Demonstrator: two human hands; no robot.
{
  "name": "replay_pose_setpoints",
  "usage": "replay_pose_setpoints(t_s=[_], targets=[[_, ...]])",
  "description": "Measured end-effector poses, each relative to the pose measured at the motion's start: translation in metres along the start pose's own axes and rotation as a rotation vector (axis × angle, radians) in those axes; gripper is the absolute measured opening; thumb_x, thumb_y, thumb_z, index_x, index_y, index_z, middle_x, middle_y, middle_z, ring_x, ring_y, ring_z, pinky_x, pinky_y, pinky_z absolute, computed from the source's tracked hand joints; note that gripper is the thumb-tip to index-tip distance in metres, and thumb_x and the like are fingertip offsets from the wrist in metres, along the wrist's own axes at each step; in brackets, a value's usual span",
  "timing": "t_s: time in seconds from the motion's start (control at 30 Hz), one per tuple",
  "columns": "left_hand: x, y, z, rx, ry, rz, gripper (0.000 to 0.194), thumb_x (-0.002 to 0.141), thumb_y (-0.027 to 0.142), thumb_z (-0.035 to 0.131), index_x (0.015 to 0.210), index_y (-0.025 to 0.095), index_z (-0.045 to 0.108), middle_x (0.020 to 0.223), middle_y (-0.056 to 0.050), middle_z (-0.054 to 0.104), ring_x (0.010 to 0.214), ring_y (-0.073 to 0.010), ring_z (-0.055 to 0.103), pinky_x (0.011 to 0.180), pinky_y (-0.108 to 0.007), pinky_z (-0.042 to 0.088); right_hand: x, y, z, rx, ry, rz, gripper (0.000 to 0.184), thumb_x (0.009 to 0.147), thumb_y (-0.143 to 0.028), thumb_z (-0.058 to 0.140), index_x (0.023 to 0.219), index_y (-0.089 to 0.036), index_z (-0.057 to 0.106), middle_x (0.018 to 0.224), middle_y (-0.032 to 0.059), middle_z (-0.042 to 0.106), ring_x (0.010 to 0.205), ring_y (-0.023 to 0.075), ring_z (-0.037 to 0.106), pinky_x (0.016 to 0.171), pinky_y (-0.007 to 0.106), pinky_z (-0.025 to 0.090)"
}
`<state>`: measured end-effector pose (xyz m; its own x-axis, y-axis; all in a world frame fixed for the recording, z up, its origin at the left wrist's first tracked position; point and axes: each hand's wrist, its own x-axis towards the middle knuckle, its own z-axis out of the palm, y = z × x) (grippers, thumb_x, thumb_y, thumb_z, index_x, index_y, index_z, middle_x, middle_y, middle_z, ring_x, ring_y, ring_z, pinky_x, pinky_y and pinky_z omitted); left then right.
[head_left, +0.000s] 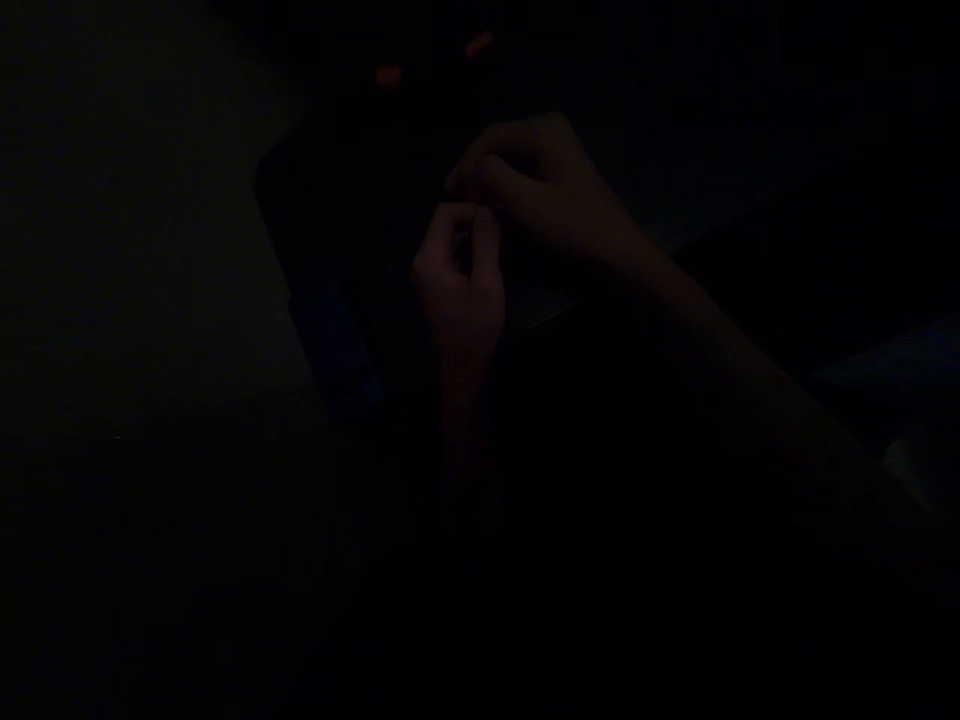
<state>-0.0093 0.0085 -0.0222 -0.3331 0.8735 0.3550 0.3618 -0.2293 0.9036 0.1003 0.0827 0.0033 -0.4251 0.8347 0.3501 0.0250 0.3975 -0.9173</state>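
The view is very dark, and little besides the hands stands out. My left hand (463, 285) is closed, its thumb and index finger brought together in a pinch. Just above it and to the right, my right hand (546, 190) is also closed, thumb against the bent fingers. The fingertips of both hands meet or nearly meet. Whatever they hold between them, if anything, is too small and dark to make out. Under the hands lies a dark surface whose details are lost in shadow.
Two small orange-red things, one at left (388, 76) and another orange-red thing (478, 45), lie beyond the hands. A dark bluish rectangular patch (336, 345) sits left of my left hand. A paler surface (150, 220) spans the left side.
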Motion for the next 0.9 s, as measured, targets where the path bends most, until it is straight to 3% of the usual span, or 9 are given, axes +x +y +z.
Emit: replay_pose_setpoints(t_s=[0.23,0.4,0.7,0.9], targets=[[0.001,-0.003,-0.001,0.004,-0.010,0.019,0.039,0.095,0.063,0.060,0.080,0.026,0.056,0.069,0.000,0.058,0.078,-0.0197,0.059,0.065,-0.035,0.045,0.001,0.000,0.001,0.020,0.015,-0.015,0.025,0.089,-0.013,0.052,0.082,-0.013,0.076,0.080,0.0042,0.073,0.079,0.0166,0.066,0.070,0.028,0.044],[0.003,-0.006,-0.002,-0.011,-0.021,0.015,0.041,0.092,0.065,0.061,0.079,0.027,0.057,0.069,0.000,0.059,0.075,-0.0197,0.058,0.062,-0.036,0.045,0.001,0.000,0.002,0.026,0.016,-0.002,0.025,0.089,-0.013,0.052,0.079,-0.016,0.075,0.079,0.0020,0.073,0.079,0.0165,0.066,0.071,0.028,0.045],[-0.002,0.008,0.001,0.036,0.020,-0.007,0.040,0.094,0.063,0.059,0.078,0.026,0.057,0.071,-0.001,0.060,0.072,-0.0203,0.060,0.061,-0.034,0.044,0.001,0.001,0.001,-0.037,-0.009,0.015,0.025,0.092,-0.009,0.053,0.079,-0.020,0.071,0.082,-0.0006,0.073,0.083,0.0168,0.065,0.075,0.030,0.048],[0.002,-0.004,0.001,-0.029,0.019,0.042,0.045,0.087,0.071,0.062,0.078,0.026,0.060,0.070,0.001,0.058,0.068,-0.0170,0.055,0.060,-0.035,0.044,0.000,0.002,0.002,0.010,0.009,-0.014,0.024,0.091,-0.011,0.053,0.078,-0.017,0.072,0.082,0.0019,0.072,0.084,0.0172,0.066,0.074,0.030,0.047]])
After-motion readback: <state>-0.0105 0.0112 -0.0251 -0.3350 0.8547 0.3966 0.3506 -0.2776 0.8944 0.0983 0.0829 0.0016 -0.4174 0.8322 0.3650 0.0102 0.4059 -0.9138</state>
